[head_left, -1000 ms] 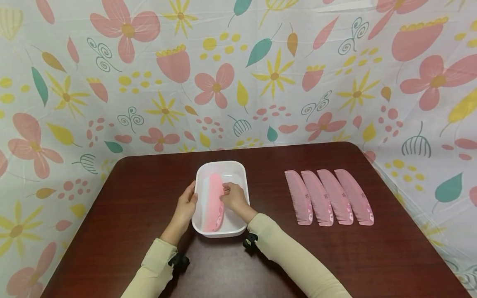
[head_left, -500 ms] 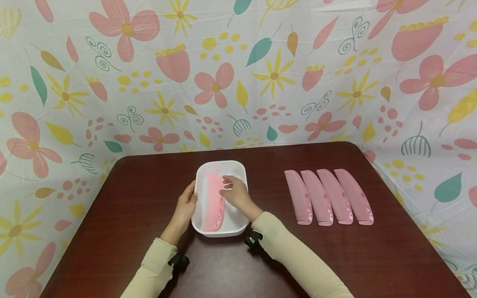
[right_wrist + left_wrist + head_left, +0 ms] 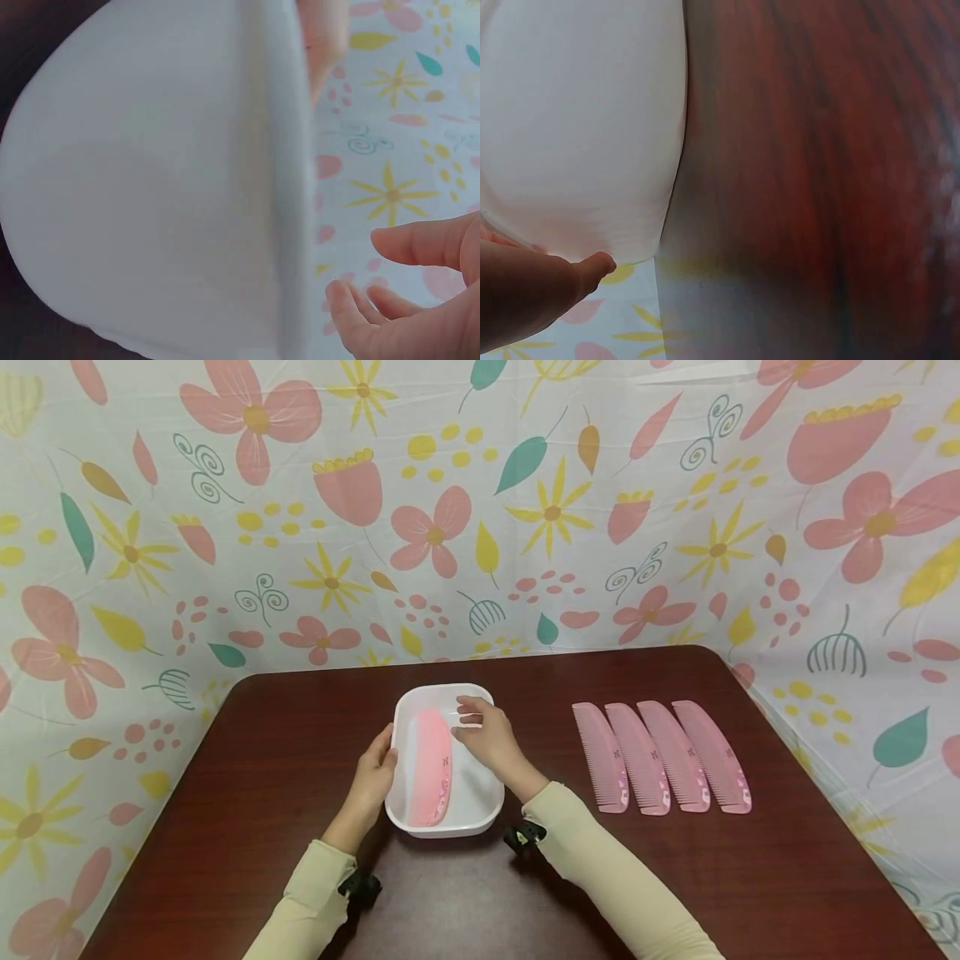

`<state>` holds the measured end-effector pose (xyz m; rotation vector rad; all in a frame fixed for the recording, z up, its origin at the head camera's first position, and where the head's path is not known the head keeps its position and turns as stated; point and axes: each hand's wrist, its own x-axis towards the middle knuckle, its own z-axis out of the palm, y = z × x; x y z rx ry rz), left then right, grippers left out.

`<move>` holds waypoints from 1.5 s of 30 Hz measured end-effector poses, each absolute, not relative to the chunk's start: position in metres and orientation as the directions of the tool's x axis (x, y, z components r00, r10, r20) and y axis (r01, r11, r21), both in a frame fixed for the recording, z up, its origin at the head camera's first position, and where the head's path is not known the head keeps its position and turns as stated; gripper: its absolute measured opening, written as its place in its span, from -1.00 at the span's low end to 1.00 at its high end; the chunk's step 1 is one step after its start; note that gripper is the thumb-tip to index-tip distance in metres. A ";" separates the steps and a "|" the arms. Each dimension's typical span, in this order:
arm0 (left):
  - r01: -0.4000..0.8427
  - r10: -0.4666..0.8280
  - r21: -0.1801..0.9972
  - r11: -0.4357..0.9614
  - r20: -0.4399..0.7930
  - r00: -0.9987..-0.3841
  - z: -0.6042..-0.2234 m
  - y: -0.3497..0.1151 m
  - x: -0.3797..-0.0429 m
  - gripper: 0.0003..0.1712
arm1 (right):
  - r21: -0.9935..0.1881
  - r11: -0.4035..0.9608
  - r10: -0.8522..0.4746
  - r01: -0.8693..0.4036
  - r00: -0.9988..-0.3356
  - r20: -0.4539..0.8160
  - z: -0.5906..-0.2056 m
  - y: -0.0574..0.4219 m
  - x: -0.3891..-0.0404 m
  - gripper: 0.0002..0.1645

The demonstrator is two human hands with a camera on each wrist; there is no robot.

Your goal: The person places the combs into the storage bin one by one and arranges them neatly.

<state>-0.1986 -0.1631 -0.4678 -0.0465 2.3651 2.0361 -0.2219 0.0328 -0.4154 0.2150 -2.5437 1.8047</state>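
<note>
A white plastic tub (image 3: 480, 814) stands on the dark red-brown table, with a pink comb (image 3: 433, 768) lying lengthwise in its left half. My left hand (image 3: 371, 777) grips the tub's left rim; in the left wrist view a finger of that hand (image 3: 544, 289) lies along the tub's outer wall. Over the tub's right side hovers my right hand (image 3: 491, 743), its fingers loosely bent and spread, holding nothing. The right wrist view shows the gap between its thumb and fingers (image 3: 405, 285), just past the tub's rim.
Several pink combs, among them the leftmost comb (image 3: 602, 760) and the rightmost comb (image 3: 712, 758), lie side by side to the right of the tub. A flower-print cloth (image 3: 480, 527) hangs behind the table (image 3: 300, 752).
My right hand has let go of the comb in the tub and drawn away up and to the right. The comb stays where it lay, and the left hand has not moved.
</note>
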 end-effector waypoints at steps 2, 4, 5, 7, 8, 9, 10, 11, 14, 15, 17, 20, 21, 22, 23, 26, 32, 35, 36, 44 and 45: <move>-0.036 -0.008 0.988 0.149 -0.035 -0.999 -0.468 -0.163 -0.199 -0.42 | -0.940 0.318 -0.095 -0.127 -0.990 0.102 -0.413 0.036 -0.222 -0.44; -0.037 -0.008 0.988 0.150 -0.036 -0.999 -0.468 -0.163 -0.199 -0.42 | -0.941 0.309 -0.087 -0.138 -0.989 0.116 -0.410 0.039 -0.221 -0.45; -0.037 -0.008 0.988 0.151 -0.036 -0.999 -0.468 -0.163 -0.199 -0.42 | -0.942 0.303 -0.082 -0.143 -0.989 0.124 -0.409 0.040 -0.221 -0.46; -0.036 -0.007 0.988 0.152 -0.036 -0.999 -0.468 -0.163 -0.199 -0.42 | -0.945 0.295 -0.070 -0.140 -0.990 0.124 -0.407 0.044 -0.221 -0.47; -0.038 -0.008 0.987 0.154 -0.038 -0.999 -0.468 -0.163 -0.199 -0.42 | -0.946 0.292 -0.065 -0.139 -0.990 0.125 -0.407 0.045 -0.221 -0.47; -0.040 -0.008 0.987 0.154 -0.039 -0.999 -0.469 -0.163 -0.199 -0.42 | -0.945 0.295 -0.059 -0.140 -0.990 0.128 -0.406 0.047 -0.221 -0.48; -0.042 -0.009 0.987 0.154 -0.041 -0.999 -0.469 -0.163 -0.199 -0.42 | -0.945 0.296 -0.053 -0.141 -0.990 0.131 -0.406 0.049 -0.221 -0.48; -0.044 -0.009 0.987 0.154 -0.043 -0.999 -0.469 -0.163 -0.199 -0.42 | -0.945 0.296 -0.049 -0.140 -0.990 0.132 -0.406 0.051 -0.221 -0.47; -0.050 -0.013 0.987 0.153 -0.049 -0.999 -0.470 -0.164 -0.199 -0.42 | -0.944 0.298 -0.044 -0.145 -0.989 0.138 -0.406 0.056 -0.222 -0.47; -0.050 -0.014 0.987 0.153 -0.049 -0.999 -0.470 -0.164 -0.199 -0.42 | -0.945 0.294 -0.044 -0.145 -0.989 0.138 -0.406 0.059 -0.222 -0.48; -0.049 -0.014 0.987 0.151 -0.048 -0.999 -0.470 -0.163 -0.199 -0.42 | -0.951 0.276 -0.043 -0.141 -0.990 0.134 -0.406 0.063 -0.223 -0.48; -0.048 -0.013 0.988 0.147 -0.047 -0.999 -0.470 -0.163 -0.199 -0.42 | -0.963 0.235 -0.039 -0.133 -0.991 0.127 -0.407 0.070 -0.224 -0.50; -0.046 -0.012 0.988 0.146 -0.045 -0.999 -0.470 -0.163 -0.199 -0.42 | -0.965 0.227 -0.038 -0.130 -0.991 0.125 -0.406 0.073 -0.224 -0.50; -0.046 -0.011 0.988 0.144 -0.045 -0.999 -0.470 -0.163 -0.199 -0.42 | -0.967 0.218 -0.036 -0.127 -0.992 0.123 -0.406 0.075 -0.225 -0.51; -0.046 -0.011 0.989 0.144 -0.045 -0.999 -0.470 -0.163 -0.199 -0.42 | -0.970 0.210 -0.032 -0.122 -0.992 0.118 -0.406 0.077 -0.225 -0.51; -0.043 -0.011 0.989 0.143 -0.042 -0.999 -0.470 -0.163 -0.199 -0.42 | -0.972 0.203 -0.020 -0.122 -0.993 0.120 -0.407 0.084 -0.226 -0.51; -0.050 -0.013 0.988 0.144 -0.049 -0.999 -0.470 -0.163 -0.199 -0.42 | -0.971 0.209 0.003 -0.115 -0.993 0.118 -0.410 0.099 -0.227 -0.50; -0.058 -0.016 0.988 0.146 -0.056 -0.998 -0.469 -0.163 -0.198 -0.42 | -0.971 0.205 0.015 -0.120 -0.992 0.126 -0.411 0.106 -0.228 -0.51; -0.059 -0.017 0.987 0.147 -0.057 -0.998 -0.469 -0.163 -0.198 -0.42 | -0.972 0.200 0.021 -0.123 -0.991 0.130 -0.412 0.109 -0.228 -0.51; -0.054 -0.021 0.989 0.139 -0.052 -0.998 -0.469 -0.163 -0.198 -0.42 | -0.976 0.196 0.068 -0.089 -0.992 0.105 -0.418 0.134 -0.228 -0.47; -0.055 -0.021 0.989 0.139 -0.052 -0.998 -0.469 -0.163 -0.198 -0.42 | -0.978 0.195 0.070 -0.079 -0.993 0.095 -0.418 0.137 -0.228 -0.47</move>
